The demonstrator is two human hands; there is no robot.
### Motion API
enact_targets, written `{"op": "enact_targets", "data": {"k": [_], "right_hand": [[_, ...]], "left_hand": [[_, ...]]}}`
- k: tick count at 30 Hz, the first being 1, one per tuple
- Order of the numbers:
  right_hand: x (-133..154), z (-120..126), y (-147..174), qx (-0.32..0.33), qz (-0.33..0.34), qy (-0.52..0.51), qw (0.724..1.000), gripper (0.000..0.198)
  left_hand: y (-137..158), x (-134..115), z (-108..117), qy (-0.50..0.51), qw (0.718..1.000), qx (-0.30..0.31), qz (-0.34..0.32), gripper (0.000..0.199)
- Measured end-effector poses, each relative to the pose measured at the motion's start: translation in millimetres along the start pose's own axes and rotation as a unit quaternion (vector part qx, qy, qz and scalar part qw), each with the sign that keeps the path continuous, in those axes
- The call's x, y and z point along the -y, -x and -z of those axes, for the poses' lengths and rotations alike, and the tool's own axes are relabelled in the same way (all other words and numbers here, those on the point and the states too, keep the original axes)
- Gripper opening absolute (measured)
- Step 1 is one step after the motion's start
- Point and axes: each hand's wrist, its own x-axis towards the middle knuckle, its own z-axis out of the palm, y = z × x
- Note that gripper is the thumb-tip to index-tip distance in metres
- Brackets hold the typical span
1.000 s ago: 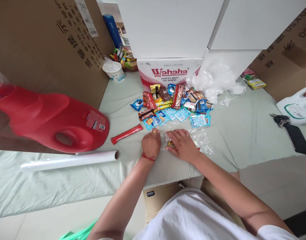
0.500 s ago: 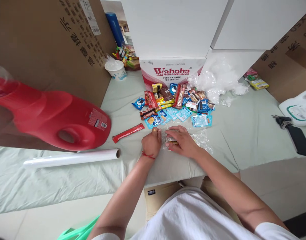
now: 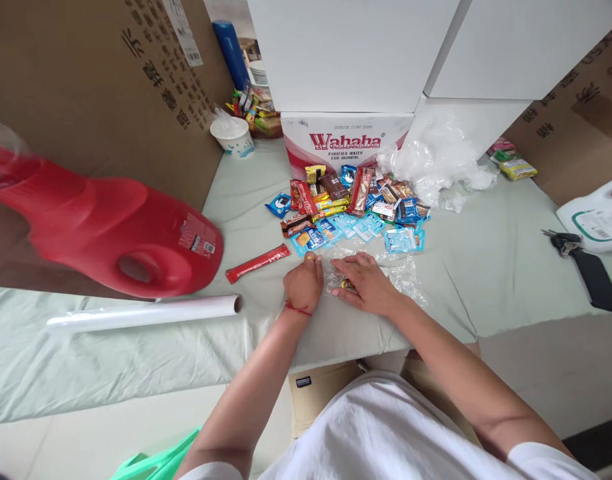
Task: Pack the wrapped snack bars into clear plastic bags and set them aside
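Observation:
My left hand (image 3: 304,285), closed in a fist with thumb and forefinger together, grips the left edge of a clear plastic film (image 3: 406,275) on the table. Curled over the same film is my right hand (image 3: 367,283), its thumb and fingers around a small packaged snack (image 3: 348,285). Most of that snack is hidden under the palm; only a dark and yellow bit shows through the plastic. Just beyond both hands lies a pile of packaged snacks (image 3: 331,205), with light blue sachets (image 3: 369,227) at its near side.
A red stick packet (image 3: 257,263) lies left of my hands, near a white roll (image 3: 146,315) and a large red jug (image 3: 136,233). Behind the pile stand a Wahaha carton (image 3: 346,137) and crumpled clear plastic (image 3: 436,163). Keys (image 3: 569,245) and a black phone (image 3: 599,280) lie right.
Both hands stay in nearly the same place. My right fingers have shifted slightly over the wrapped snack, and less of it shows between them. The view has moved a little.

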Motion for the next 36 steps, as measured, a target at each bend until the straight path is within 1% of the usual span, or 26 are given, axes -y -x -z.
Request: {"op": "enact_targets", "data": {"k": [3,5,9,11,13,15,18,19,20,21,23,24,25,26,27,28,29,30,31,33,36], "right_hand": [[2,4,3,-0.008,0.007,0.005,1.0,0.067],[5,8,8,-0.026,0.012,0.023,0.999,0.064],[17,13,31,-0.115,-0.011,0.061,0.991,0.034],[21,10,44,-0.148,-0.015,0.068,0.987,0.029],[22,5,54,-0.141,-0.008,0.08,0.987,0.03],[18,0,58,-0.11,-0.009,0.101,0.989,0.036],[9,-3,56,-0.061,-0.037,0.131,0.989,0.048],[7,-2,55,-0.048,-0.044,0.135,0.989,0.05],[4,-2,53,-0.036,-0.049,0.137,0.989,0.052],[3,-1,53,-0.027,-0.053,0.138,0.989,0.053],[2,0,51,-0.016,-0.058,0.137,0.989,0.054],[3,0,51,-0.012,-0.06,0.135,0.989,0.054],[3,0,51,-0.009,-0.06,0.132,0.989,0.054],[4,-1,52,-0.007,-0.061,0.127,0.99,0.054],[5,-1,52,-0.006,-0.061,0.122,0.991,0.054],[6,-1,53,-0.005,-0.062,0.116,0.991,0.054],[6,-1,54,-0.005,-0.063,0.107,0.992,0.053],[6,1,54,-0.003,-0.064,0.096,0.993,0.052],[5,3,54,0.0,-0.065,0.081,0.995,0.051],[-2,13,51,-0.001,-0.066,0.034,0.997,0.045],[-22,35,34,-0.058,-0.082,-0.015,0.995,0.038]], "left_hand": [[0,0,-1,-0.001,1.0,-0.004,0.0,0.04],[-1,0,-1,0.0,1.0,-0.009,0.003,0.04],[-1,0,0,0.005,1.0,-0.015,0.013,0.039],[-1,0,0,0.008,1.0,-0.017,0.018,0.038],[-1,-1,0,0.012,0.999,-0.022,0.023,0.038],[-2,-1,-1,0.017,0.999,-0.03,0.03,0.038],[-5,2,-2,0.05,0.996,-0.044,0.052,0.037],[-5,5,-2,0.073,0.994,-0.058,0.059,0.035],[-4,8,0,0.101,0.989,-0.087,0.059,0.033],[-2,11,3,0.127,0.982,-0.133,0.052,0.031],[8,15,12,0.16,0.952,-0.262,0.014,0.027],[15,15,17,0.165,0.931,-0.324,-0.019,0.026],[24,13,21,0.165,0.913,-0.369,-0.063,0.024],[33,10,25,0.165,0.9,-0.386,-0.119,0.021],[42,5,26,0.162,0.892,-0.375,-0.194,0.02],[50,-2,25,0.154,0.887,-0.343,-0.27,0.021],[57,-8,21,0.14,0.882,-0.304,-0.331,0.025],[61,-14,15,0.125,0.881,-0.269,-0.37,0.029],[64,-19,7,0.112,0.883,-0.242,-0.385,0.033],[65,-24,-9,0.091,0.898,-0.21,-0.374,0.04],[64,-24,-25,0.074,0.914,-0.191,-0.349,0.04]]}}
